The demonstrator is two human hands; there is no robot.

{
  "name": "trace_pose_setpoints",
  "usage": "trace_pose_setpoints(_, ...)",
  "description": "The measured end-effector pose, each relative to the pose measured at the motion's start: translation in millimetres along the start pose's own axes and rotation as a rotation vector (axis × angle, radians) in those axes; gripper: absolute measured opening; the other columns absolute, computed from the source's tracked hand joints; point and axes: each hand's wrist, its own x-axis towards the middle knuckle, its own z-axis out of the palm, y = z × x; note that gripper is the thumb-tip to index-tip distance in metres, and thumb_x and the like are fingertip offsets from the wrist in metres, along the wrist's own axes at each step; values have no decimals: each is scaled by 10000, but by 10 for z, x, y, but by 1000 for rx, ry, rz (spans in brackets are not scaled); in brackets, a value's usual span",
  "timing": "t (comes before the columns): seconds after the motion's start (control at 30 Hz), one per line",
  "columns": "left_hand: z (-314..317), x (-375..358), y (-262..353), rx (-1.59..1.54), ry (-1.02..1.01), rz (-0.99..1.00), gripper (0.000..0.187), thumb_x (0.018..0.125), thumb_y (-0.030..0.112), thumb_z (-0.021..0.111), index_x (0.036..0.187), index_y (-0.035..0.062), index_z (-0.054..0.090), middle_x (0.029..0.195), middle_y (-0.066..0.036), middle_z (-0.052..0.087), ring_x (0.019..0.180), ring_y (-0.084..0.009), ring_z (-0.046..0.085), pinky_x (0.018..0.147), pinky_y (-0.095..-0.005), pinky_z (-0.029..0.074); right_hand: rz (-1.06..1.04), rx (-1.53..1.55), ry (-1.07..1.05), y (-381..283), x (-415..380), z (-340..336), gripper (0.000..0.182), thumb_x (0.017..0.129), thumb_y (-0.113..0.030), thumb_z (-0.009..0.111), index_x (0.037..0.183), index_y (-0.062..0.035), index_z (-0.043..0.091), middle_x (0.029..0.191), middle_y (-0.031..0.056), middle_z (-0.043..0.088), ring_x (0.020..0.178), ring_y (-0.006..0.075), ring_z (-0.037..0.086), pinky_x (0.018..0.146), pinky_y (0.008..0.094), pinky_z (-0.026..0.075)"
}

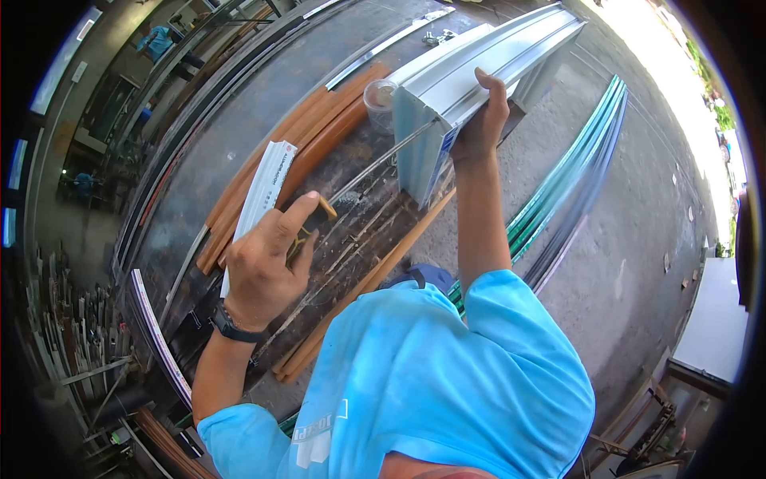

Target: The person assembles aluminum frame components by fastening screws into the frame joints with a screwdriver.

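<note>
Right hand (pixel 483 120): grip closed on the near end of a long pale aluminium profile (pixel 479 68). Thumb lies on the top face, fingers wrap the far edge. The profile rests on the tabletop (pixel 359 215) and runs away toward the top right; its cut end, w/ blue film on the side wall, faces the person.

Left hand (pixel 267 263): grip closed around a small yellow-tan item (pixel 325 207), held betw. thumb and fingers, tip poking out near the thumb. What the item is: cannot tell. A dark watch (pixel 231 326) sits on the left wrist.

Just behind the left hand, a narrow white strip w/ printed text (pixel 263 191) lies diagonally on the tabletop. Beside it, a stack of brown wood-tone lengths (pixel 311 132) runs the same way. A clear plastic cup (pixel 380 102) stands near the profile's cut end, approx. touching it. A thin grey rod (pixel 383 160) leans from the tabletop up to the profile end. Another brown length (pixel 375 275) lies along the near tabletop edge.

On the concrete floor (pixel 622 239), right of the tabletop, a bundle of green-edged long sections (pixel 566 180) lies parallel to the profile. The person wears a light blue shirt (pixel 447 375). A 2nd person in blue (pixel 157 41) stands far off, top left.
</note>
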Motion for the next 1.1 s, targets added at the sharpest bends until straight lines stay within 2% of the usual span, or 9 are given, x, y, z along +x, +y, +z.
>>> trace_pose_setpoints(0.13,-26,-82,150,-1295,-219,-738,504,954,91,675,1430,50,515,848,-23,651,594,-87,543,508,-271,434,-14,-38,-7,-5,-50,31,539,838,-287,611,1251,47,520,1057,177,622,942,286,656,814,382,564)
trace_pose_setpoints(0.23,-100,-11,41,-1409,-255,-842,438,1016,129,592,1434,28,511,763,3,633,571,-22,484,477,-215,360,-115,-78,2,30,-53,38,537,824,-287,610,1239,42,524,1059,176,613,959,293,645,825,385,556)
trace_pose_setpoints(0.37,-25,40,-18,-313,-22,-85,481,956,105,673,1423,104,560,773,-86,685,570,-179,607,505,-326,449,-70,-69,-81,-60,-127,46,559,836,-272,596,1280,56,507,1113,186,616,1012,321,643,883,424,546)
trace_pose_setpoints(0.4,-46,2,2,-330,-76,-134,487,928,16,663,1405,63,580,969,-150,731,744,-246,705,681,-303,532,-64,-55,-85,-68,-163,70,559,840,-269,594,1287,55,506,1134,194,620,1036,327,645,901,434,546)
trace_pose_setpoints(0.5,-182,-126,17,-543,-129,-286,467,948,63,665,1407,55,577,1126,-172,728,940,-240,733,775,-319,544,-53,-60,-130,-6,-164,50,601,871,-308,600,1336,54,485,1210,214,619,1105,348,640,952,462,539)
trace_pose_setpoints(0.67,219,-1118,-499,-825,-36,-729,426,984,145,654,1383,13,580,1141,-109,681,919,-156,622,818,-305,511,-44,-83,-171,-17,-127,-19,642,912,-367,604,1386,41,461,1270,240,606,1159,371,624,986,490,523)
trace_pose_setpoints(0.8,1554,-2484,-999,-328,115,-983,388,967,203,660,1328,68,616,1249,-180,686,1024,-379,680,914,-401,525,-12,-99,-207,-28,-195,4,669,924,-396,615,1419,17,439,1319,261,589,1217,381,596,1027,511,499)
trace_pose_setpoints(0.93,2194,-3287,-1067,-96,90,-1042,420,913,187,702,1314,89,624,1197,-150,675,1105,-376,622,972,-446,489,-32,-211,-148,-95,-271,2,731,930,-469,627,1450,-1,416,1357,255,572,1242,385,579,1060,518,475)
trace_pose_setpoints(1.1,2229,-3020,-912,182,154,-1046,553,834,194,768,1348,106,585,1277,-169,567,1192,-398,527,1006,-507,445,72,-136,23,-224,-307,-116,903,930,-634,598,1523,1,354,1437,197,531,1341,365,497,1111,493,426)
